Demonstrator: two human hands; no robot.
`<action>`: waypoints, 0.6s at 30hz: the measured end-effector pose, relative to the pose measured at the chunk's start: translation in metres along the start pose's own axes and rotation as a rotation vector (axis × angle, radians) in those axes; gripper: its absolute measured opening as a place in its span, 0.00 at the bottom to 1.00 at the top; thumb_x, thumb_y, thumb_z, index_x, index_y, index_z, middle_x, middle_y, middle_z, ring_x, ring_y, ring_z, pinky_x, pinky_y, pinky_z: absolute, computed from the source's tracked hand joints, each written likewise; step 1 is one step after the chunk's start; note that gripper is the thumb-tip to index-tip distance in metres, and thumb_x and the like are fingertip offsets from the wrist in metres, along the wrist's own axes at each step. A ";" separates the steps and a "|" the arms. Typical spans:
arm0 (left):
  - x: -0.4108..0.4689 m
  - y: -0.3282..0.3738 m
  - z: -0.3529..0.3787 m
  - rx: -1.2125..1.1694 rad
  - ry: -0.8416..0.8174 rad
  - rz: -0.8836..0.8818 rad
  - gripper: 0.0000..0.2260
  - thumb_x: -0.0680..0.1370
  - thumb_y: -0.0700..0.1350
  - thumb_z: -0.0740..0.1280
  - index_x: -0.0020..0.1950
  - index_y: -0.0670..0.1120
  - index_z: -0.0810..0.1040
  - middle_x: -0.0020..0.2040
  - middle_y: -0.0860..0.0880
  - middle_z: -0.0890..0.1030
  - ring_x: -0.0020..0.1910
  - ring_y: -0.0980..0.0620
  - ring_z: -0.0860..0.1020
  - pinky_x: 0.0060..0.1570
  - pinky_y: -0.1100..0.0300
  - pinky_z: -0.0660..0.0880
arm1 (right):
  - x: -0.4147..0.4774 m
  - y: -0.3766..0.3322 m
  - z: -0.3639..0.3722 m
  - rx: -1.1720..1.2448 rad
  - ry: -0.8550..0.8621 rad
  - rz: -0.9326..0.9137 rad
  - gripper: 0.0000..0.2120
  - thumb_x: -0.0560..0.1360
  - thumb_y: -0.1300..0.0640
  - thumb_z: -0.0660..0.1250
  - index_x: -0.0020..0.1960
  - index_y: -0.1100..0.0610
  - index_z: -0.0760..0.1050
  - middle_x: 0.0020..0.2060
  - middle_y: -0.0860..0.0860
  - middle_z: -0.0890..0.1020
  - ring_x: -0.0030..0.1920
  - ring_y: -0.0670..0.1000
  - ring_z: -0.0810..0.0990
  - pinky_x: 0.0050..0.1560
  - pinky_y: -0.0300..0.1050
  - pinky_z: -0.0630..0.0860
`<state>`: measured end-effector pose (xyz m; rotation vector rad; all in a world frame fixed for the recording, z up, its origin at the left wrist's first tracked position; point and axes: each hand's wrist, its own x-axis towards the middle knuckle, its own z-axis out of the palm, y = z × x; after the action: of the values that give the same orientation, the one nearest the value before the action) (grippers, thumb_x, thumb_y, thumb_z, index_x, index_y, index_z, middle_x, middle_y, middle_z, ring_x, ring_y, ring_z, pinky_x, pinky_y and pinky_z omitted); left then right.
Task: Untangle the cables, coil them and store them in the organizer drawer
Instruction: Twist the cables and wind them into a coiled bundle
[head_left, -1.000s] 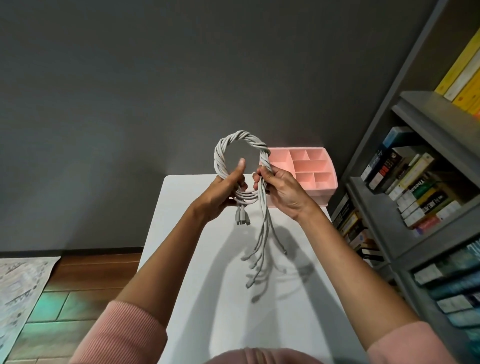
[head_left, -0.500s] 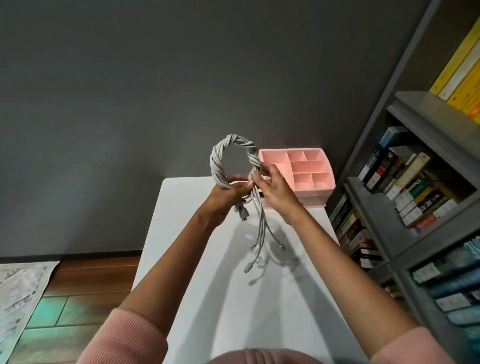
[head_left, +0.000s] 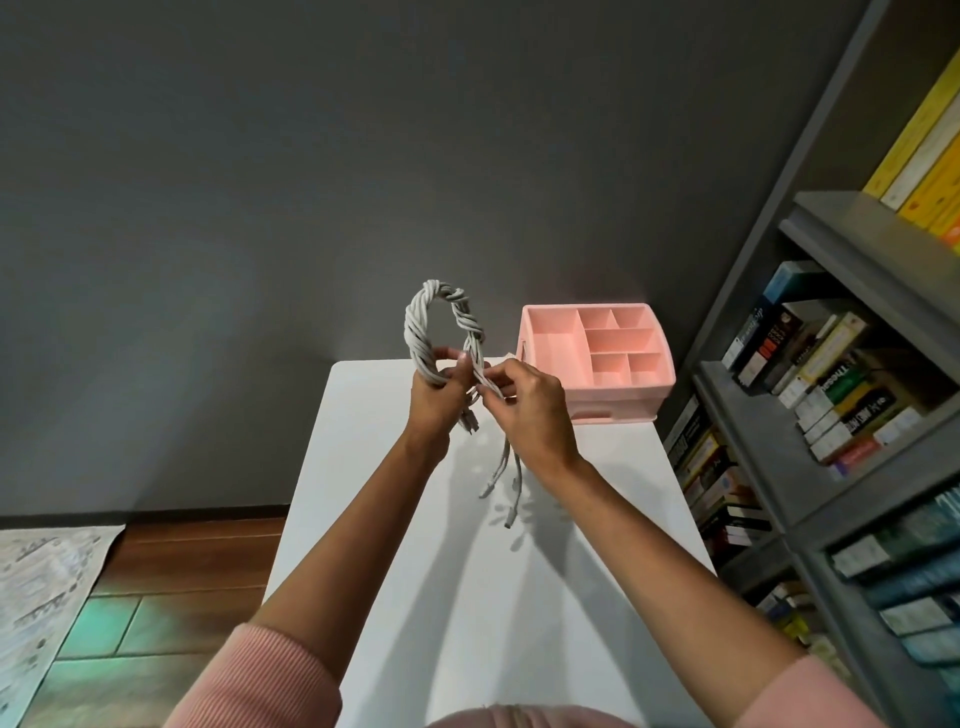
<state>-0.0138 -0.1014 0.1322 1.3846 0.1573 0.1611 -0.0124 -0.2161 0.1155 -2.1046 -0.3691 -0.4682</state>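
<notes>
A bundle of grey cables is twisted into an upright loop above the white table. My left hand grips the bottom of the loop. My right hand pinches the strands where they cross just to the right. Several loose ends with plugs hang below my right hand, close to the tabletop. The pink organizer, with open compartments on top and a drawer front facing me, stands at the table's far right corner.
A grey bookshelf packed with books runs along the right side of the table. A dark grey wall is behind. Wooden floor and a patterned mat lie to the left.
Both hands with the cable loop have shifted left, away from the organizer. The loop looks narrower and the dangling ends shorter, with my right hand closing in on the crossing.
</notes>
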 end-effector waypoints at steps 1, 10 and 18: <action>0.001 -0.002 -0.001 -0.033 0.012 -0.005 0.06 0.81 0.40 0.61 0.45 0.46 0.68 0.35 0.48 0.81 0.31 0.55 0.79 0.32 0.64 0.74 | -0.001 -0.002 0.001 0.004 0.003 0.019 0.04 0.73 0.59 0.70 0.46 0.59 0.79 0.41 0.53 0.85 0.40 0.53 0.83 0.42 0.53 0.80; 0.009 -0.005 -0.002 -0.127 -0.029 -0.072 0.05 0.79 0.34 0.63 0.51 0.43 0.71 0.40 0.44 0.78 0.35 0.52 0.79 0.33 0.61 0.76 | -0.002 -0.012 -0.003 0.103 0.010 0.200 0.06 0.79 0.60 0.63 0.51 0.61 0.76 0.43 0.55 0.84 0.43 0.53 0.82 0.45 0.45 0.77; 0.007 -0.008 -0.002 -0.132 -0.117 -0.026 0.14 0.77 0.34 0.65 0.62 0.35 0.72 0.46 0.39 0.78 0.41 0.49 0.79 0.36 0.58 0.79 | -0.003 -0.004 -0.006 0.002 -0.121 0.166 0.02 0.81 0.56 0.56 0.51 0.54 0.66 0.43 0.55 0.83 0.45 0.58 0.82 0.44 0.51 0.76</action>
<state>-0.0068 -0.0996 0.1244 1.2568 0.0658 0.0677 -0.0172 -0.2191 0.1198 -2.1465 -0.2612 -0.2439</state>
